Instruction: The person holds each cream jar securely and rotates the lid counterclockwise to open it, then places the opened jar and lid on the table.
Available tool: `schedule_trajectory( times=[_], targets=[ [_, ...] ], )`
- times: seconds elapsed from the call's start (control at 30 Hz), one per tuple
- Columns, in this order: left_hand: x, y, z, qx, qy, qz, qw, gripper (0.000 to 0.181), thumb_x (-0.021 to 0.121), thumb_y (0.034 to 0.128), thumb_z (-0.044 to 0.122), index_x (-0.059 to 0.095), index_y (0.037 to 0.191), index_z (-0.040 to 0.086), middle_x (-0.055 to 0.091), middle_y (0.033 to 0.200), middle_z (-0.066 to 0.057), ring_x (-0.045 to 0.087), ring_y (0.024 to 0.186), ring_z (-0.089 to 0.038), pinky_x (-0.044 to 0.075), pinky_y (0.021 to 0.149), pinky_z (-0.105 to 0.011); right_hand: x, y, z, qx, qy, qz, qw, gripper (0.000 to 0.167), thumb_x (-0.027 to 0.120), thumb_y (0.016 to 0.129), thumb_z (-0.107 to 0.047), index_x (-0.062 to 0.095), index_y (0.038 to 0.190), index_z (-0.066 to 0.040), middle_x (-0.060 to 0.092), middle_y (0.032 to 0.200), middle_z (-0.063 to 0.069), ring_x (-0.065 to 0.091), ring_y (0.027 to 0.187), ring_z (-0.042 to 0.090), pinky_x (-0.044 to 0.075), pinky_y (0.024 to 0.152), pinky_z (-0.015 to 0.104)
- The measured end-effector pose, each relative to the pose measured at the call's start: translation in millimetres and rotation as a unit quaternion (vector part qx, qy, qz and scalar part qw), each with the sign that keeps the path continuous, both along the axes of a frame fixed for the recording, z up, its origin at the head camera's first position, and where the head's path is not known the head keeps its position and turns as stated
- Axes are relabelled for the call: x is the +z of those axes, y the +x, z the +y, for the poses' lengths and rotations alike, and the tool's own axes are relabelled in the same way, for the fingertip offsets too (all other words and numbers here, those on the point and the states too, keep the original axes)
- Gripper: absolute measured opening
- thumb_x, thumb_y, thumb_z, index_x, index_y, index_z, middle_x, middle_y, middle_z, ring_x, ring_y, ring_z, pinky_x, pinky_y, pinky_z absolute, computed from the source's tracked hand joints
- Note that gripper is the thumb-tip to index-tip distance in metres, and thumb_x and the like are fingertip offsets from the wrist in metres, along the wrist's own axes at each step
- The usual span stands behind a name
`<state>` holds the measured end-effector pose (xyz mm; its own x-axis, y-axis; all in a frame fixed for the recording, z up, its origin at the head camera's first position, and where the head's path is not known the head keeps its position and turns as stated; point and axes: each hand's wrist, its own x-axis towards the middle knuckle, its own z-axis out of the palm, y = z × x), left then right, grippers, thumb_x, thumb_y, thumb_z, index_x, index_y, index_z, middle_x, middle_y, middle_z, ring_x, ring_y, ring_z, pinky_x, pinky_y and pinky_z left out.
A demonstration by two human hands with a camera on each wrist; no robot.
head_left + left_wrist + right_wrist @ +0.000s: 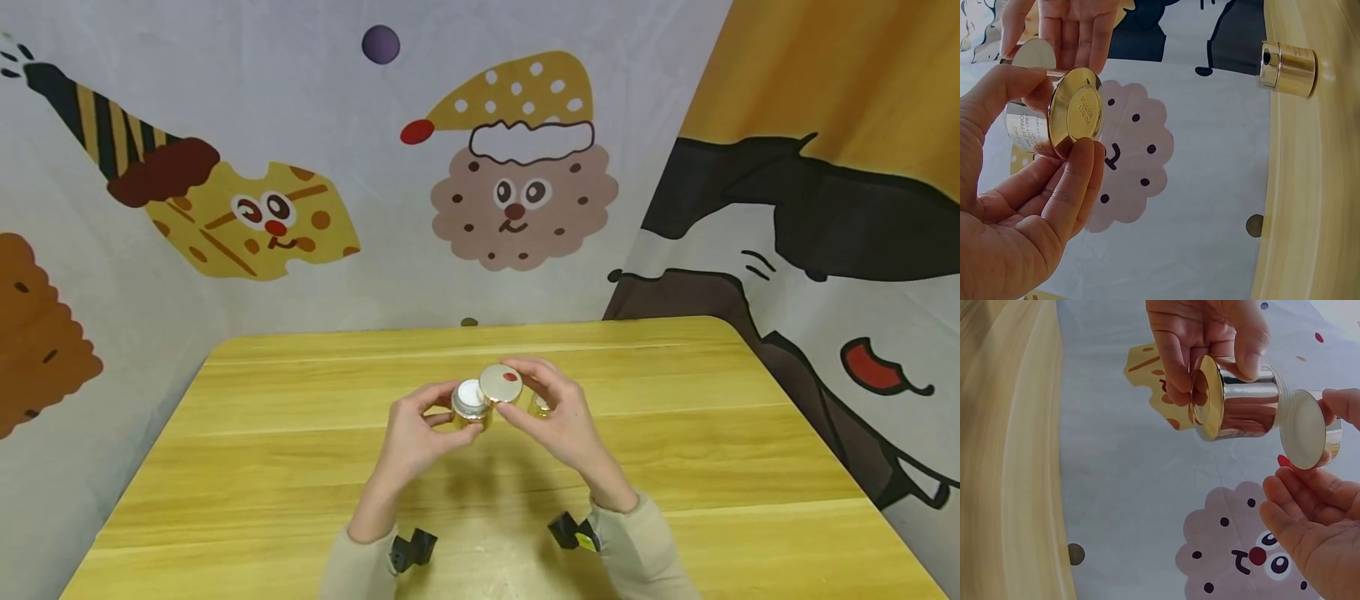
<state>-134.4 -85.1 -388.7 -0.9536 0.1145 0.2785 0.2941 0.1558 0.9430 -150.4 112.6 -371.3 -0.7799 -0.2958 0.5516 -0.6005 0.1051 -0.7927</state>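
Note:
My left hand (420, 433) grips a shiny gold-and-silver cream jar (470, 410) between thumb and fingers, held up above the table. Its mouth is uncovered and shows white inside; whether that is cream or an inner seal I cannot tell. The gold base of the jar faces the left wrist camera. Close beside the mouth, my right hand (561, 417) pinches the round lid (500, 382) by its rim. A red spot marks the lid's gold top, and its pale underside shows in the right wrist view.
A second gold jar (1291, 69) stands upright on the wooden table (262, 433), partly hidden behind my right hand in the head view. Behind the table's far edge hangs a pale cloth (405, 250) printed with cartoon food figures.

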Motion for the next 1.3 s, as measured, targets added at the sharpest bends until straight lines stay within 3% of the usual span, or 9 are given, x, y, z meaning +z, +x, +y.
schedule_trajectory(
  times=[0.3,0.47,0.67,1.3],
  targets=[
    [-0.4,-0.4,-5.1,0.018,-0.008,-0.004,0.9998,0.046,0.082,0.0648,-0.002,0.067,0.109,-0.001,0.066,0.099,-0.012,0.06,0.09,-0.024,0.056,0.075,-0.028,0.7,-0.2,5,-0.01,-0.001,0.015,0.9998,0.044,0.07,0.074,0.012,0.058,0.116,0.007,0.059,0.116,0.018,0.056,0.108,0.018,0.043,0.099,0.037],
    [0.0,0.2,-8.6,0.026,-0.008,-0.004,0.9996,0.047,0.082,0.0645,-0.002,0.067,0.109,-0.001,0.066,0.099,-0.012,0.06,0.09,-0.024,0.056,0.075,-0.029,1.0,0.0,10,-0.014,-0.002,0.02,0.9997,0.045,0.071,0.073,0.013,0.058,0.116,0.008,0.059,0.115,0.02,0.056,0.107,0.023,0.043,0.099,0.032],
    [-0.5,1.3,-13.2,0.035,-0.012,0.001,0.9993,0.047,0.082,0.0649,-0.002,0.066,0.11,-0.002,0.066,0.099,-0.013,0.059,0.09,-0.024,0.056,0.076,-0.028,0.6,0.8,15,-0.019,-0.008,0.016,0.9997,0.046,0.071,0.072,0.014,0.059,0.116,0.007,0.059,0.115,0.02,0.056,0.106,0.015,0.044,0.098,0.03],
    [-2.2,4.0,-27.5,0.055,-0.02,-0.01,0.9982,0.046,0.081,0.0674,0.001,0.065,0.11,-0.003,0.065,0.101,-0.013,0.059,0.092,-0.024,0.056,0.077,-0.029,-7.5,1.9,40,-0.042,-0.004,0.005,0.9991,0.046,0.069,0.072,0.016,0.058,0.116,0.008,0.06,0.114,0.023,0.056,0.105,0.012,0.046,0.094,0.024]
  ],
)
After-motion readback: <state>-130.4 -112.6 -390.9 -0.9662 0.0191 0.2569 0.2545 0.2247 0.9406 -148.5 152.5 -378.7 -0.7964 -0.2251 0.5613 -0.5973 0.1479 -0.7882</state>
